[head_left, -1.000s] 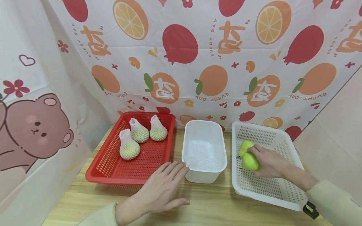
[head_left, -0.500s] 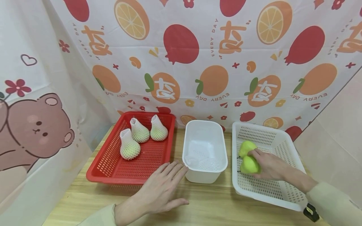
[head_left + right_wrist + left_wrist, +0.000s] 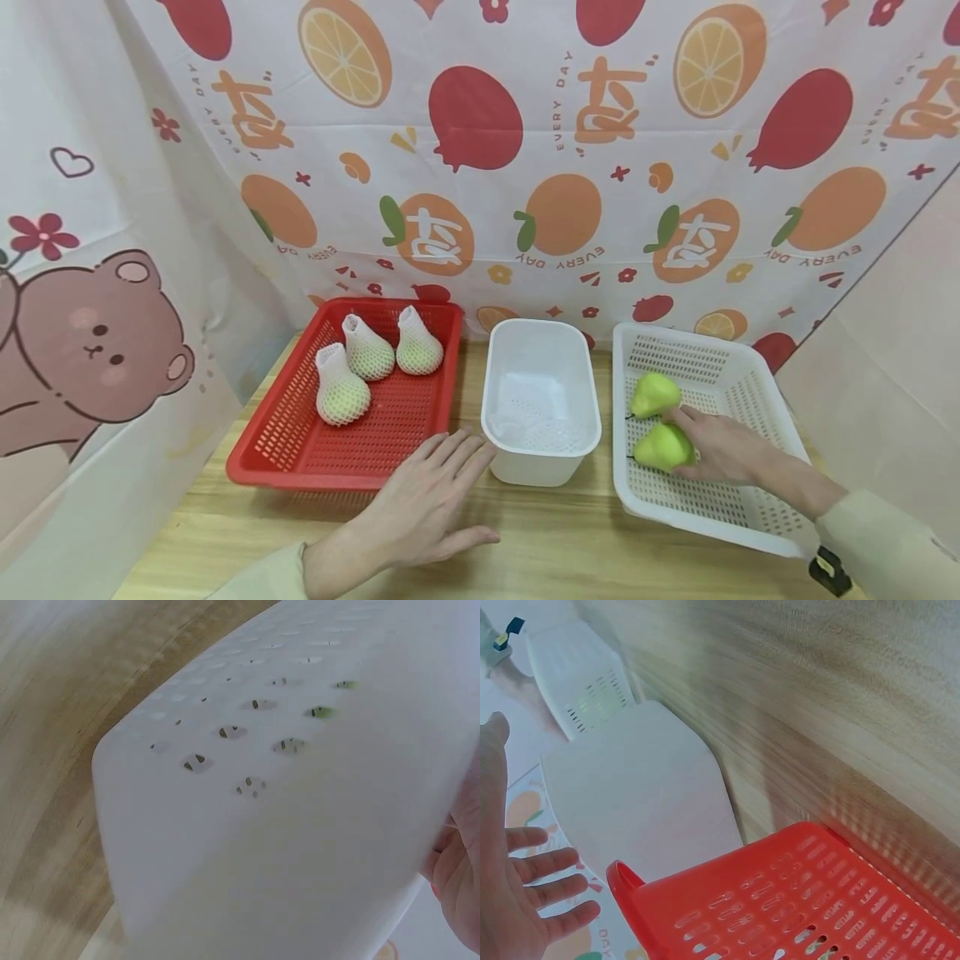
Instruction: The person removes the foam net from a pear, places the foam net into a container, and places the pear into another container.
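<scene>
Inside the white basket (image 3: 701,508) on the right, my right hand (image 3: 720,446) has its thumb and fingers around the blunt end of a green pear (image 3: 660,448). That pear lies with its stem to the left. Just behind it is a second green pear (image 3: 654,393). My left hand (image 3: 427,504) is held with straight fingers in front of the red basket (image 3: 322,482), its fingertips near the white bin (image 3: 542,467). In the left wrist view its fingers are spread and hold nothing. The right wrist view mostly shows the outside of the white basket, which hides the pears.
Three pears in white foam nets (image 3: 343,396) sit in the red basket. The white bin stands between the two baskets, with something clear or net-like low inside it. A fruit-print cloth (image 3: 480,225) hangs close behind; the wooden table (image 3: 555,550) extends in front.
The near pear has shifted toward the front of the white basket with my right hand, leaving a gap between the two pears. My left hand has stayed in place.
</scene>
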Available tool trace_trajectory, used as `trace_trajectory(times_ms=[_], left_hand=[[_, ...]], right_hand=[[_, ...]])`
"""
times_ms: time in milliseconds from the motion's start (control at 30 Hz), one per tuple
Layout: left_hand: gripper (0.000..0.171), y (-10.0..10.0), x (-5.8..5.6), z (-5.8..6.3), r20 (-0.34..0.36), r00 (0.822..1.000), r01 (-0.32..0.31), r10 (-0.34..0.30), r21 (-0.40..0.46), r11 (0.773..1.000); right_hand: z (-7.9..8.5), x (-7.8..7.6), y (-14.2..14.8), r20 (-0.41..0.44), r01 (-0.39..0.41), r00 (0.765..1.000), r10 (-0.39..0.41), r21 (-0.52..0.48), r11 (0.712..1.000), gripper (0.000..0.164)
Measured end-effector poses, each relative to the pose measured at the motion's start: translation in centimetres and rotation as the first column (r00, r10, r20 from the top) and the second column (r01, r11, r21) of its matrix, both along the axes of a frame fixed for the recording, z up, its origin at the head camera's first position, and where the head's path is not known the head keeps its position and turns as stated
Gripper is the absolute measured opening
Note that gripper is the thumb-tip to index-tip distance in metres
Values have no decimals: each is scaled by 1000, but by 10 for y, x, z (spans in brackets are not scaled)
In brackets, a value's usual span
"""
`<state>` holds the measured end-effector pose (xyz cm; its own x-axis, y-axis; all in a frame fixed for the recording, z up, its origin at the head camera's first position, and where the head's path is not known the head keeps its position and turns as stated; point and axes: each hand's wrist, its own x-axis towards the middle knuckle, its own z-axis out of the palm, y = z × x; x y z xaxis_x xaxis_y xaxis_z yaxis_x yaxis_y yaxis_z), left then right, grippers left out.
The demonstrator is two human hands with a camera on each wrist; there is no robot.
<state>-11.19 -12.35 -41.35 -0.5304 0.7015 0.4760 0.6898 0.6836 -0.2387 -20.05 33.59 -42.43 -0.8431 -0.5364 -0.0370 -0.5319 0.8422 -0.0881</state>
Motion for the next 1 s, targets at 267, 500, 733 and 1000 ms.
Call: trace_trajectory(times_ms=[267, 500, 733, 1000], left_hand=[[92, -2, 0, 1, 6, 1000, -2, 2, 4, 1000], [88, -10, 0, 6, 36, 998, -43, 43, 9, 999], [84, -27, -3, 5, 80, 993, -93, 93, -2, 996], [83, -48, -12, 4, 165, 971, -179, 173, 17, 984]], right_hand=[[4, 4, 3, -84, -43, 995, 47, 45, 998, 66], [15, 11, 3, -205, -22, 978, 25, 15, 1000, 64], [25, 24, 0, -317, -33, 949, 5, -83, 996, 58], [27, 44, -13, -414, -44, 910, -22, -149, 988, 71]])
